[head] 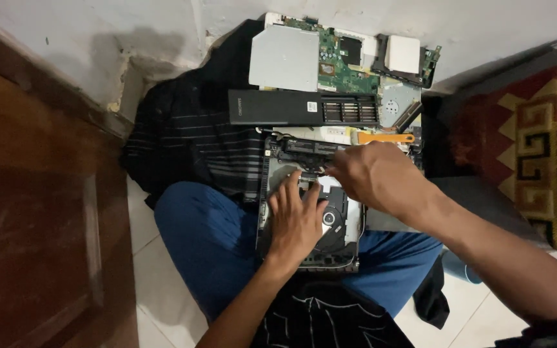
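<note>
— Where are the hands?

— Both are on the opened disc drive [330,222] resting on the person's lap. The left hand [298,219] lies flat on it, fingers spread and loose, gripping nothing. The right hand [372,175] comes in from four o'clock, fingers curled down at the drive's top edge; whether they pinch anything, I cannot tell.

— What lies around it?

— At twelve o'clock from the drive, a long black bar [301,107], then a green circuit board [346,67] with a silver metal plate [285,58] on its left side. An orange-handled tool [385,138] sits just above the right hand. A striped dark cloth [191,138] lies at ten o'clock, a patterned red rug [539,138] at three.
</note>
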